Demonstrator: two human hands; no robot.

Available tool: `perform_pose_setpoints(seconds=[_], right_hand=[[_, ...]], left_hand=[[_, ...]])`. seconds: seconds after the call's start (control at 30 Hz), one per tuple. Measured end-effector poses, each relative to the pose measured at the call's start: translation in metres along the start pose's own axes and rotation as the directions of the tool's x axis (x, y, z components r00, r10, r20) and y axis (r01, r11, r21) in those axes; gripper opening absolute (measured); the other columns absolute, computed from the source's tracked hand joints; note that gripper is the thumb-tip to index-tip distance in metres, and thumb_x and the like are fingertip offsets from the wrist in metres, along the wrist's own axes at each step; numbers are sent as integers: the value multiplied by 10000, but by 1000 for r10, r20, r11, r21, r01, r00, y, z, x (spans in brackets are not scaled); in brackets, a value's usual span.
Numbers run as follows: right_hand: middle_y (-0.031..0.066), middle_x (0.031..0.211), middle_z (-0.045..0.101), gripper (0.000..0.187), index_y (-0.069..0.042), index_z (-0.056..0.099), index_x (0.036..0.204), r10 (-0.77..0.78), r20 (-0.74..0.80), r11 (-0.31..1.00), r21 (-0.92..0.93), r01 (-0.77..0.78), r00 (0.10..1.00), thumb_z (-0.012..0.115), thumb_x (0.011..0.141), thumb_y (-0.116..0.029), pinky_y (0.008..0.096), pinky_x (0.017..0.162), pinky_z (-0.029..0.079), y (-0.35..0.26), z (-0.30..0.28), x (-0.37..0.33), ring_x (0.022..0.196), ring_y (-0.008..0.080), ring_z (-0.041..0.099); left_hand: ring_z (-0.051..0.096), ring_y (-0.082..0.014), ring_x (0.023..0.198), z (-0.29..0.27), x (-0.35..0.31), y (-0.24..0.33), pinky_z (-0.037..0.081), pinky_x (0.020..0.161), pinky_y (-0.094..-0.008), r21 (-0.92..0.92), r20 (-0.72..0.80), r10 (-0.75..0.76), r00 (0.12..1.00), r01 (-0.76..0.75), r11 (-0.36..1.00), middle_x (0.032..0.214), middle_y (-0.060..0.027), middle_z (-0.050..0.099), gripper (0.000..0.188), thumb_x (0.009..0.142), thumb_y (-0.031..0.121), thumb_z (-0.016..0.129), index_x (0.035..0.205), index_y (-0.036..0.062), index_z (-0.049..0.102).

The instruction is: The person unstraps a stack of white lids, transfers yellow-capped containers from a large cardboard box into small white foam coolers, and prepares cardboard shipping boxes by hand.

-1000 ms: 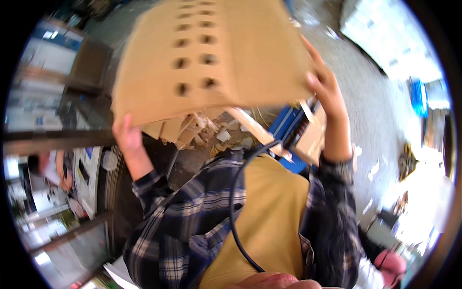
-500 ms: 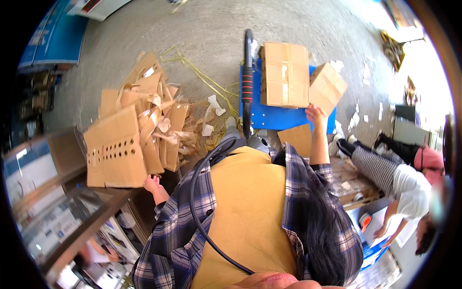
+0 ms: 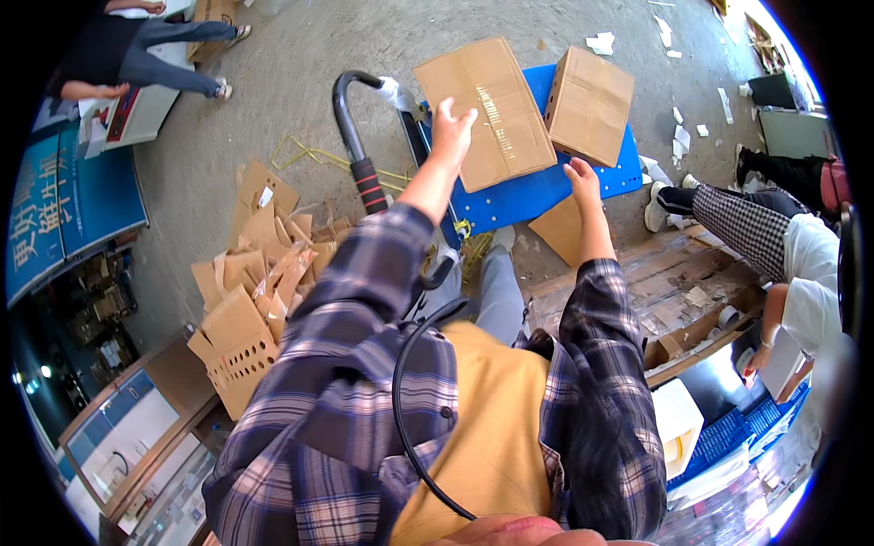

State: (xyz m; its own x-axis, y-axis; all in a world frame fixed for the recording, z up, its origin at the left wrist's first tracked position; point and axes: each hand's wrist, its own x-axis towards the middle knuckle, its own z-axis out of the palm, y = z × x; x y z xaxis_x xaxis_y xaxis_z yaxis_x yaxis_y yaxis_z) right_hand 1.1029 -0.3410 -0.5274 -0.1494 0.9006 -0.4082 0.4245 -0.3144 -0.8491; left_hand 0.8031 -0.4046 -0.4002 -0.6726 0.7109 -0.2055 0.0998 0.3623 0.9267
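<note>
My left hand point(image 3: 450, 135) is over the left part of a large brown cardboard box point(image 3: 510, 100), fingers and thumb apart. At the box's near right corner is my right hand point(image 3: 584, 182), its fingers extended; whether it touches the cardboard I cannot tell. The large box sits on a blue platform trolley point(image 3: 514, 203), turned at an angle. Beside it on the right, a smaller taped cardboard box point(image 3: 592, 105) stands on the same platform. The trolley's black push handle point(image 3: 350, 127) with its red-striped grip rises left of my left forearm.
Flattened, torn cardboard point(image 3: 241, 328) is heaped at my left, near yellow strapping point(image 3: 319, 156). A loose cardboard sheet point(image 3: 557, 227) lies before the trolley. At right, a wooden pallet point(image 3: 637, 282) and a person in checkered trousers point(image 3: 742, 214). Another person point(image 3: 150, 50) stands far left.
My left hand has gone from the cardboard heap to the large box. My right hand stays near the boxes. The view has turned, and the boxes sit at different angles.
</note>
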Motion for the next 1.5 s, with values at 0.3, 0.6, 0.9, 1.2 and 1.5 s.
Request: perform_pose_setpoints(seconds=[0.3,0.6,0.9,1.2,1.5], right_hand=[[169,1205,655,558,-53,518,1373,96,193,995,-6,-97,977,700,876,-228,343,941,478,18,58,79,1075,252,634],[157,1024,682,502,-26,643,1163,20,152,994,100,-36,988,788,728,-230,341,862,509,37,83,57,934,247,649],[204,1017,657,494,-30,636,1114,-36,-357,999,-35,25,933,644,793,-406,459,894,469,-78,12,-188,1017,386,574],[231,907,659,434,23,610,968,263,-705,961,249,-118,659,613,815,-384,440,779,487,-140,-41,-478,889,392,627],[53,1099,615,534,-2,536,1187,68,-922,848,255,464,382,616,909,-450,256,895,405,-234,-50,-760,1016,109,544]], left_hand=[[631,-194,1024,33,-18,-212,499,832,-323,-73,40,-572,819,574,816,1084,-95,672,409,937,340,650,1117,-27,629],[606,-184,1079,-10,-33,-202,459,939,-325,-402,227,-544,808,586,704,1217,-91,642,592,902,465,672,1227,-26,609],[629,-201,1119,-62,-26,-66,479,974,-345,0,645,-453,616,592,806,1230,-94,659,636,945,542,502,1271,4,594],[631,-203,1060,-82,-177,68,470,922,-336,29,893,-191,408,370,928,1070,-95,693,417,970,323,476,1134,-24,642],[576,-68,738,-80,-361,241,433,636,-231,-300,942,299,-155,17,954,829,-9,658,519,1024,438,411,951,-6,670]])
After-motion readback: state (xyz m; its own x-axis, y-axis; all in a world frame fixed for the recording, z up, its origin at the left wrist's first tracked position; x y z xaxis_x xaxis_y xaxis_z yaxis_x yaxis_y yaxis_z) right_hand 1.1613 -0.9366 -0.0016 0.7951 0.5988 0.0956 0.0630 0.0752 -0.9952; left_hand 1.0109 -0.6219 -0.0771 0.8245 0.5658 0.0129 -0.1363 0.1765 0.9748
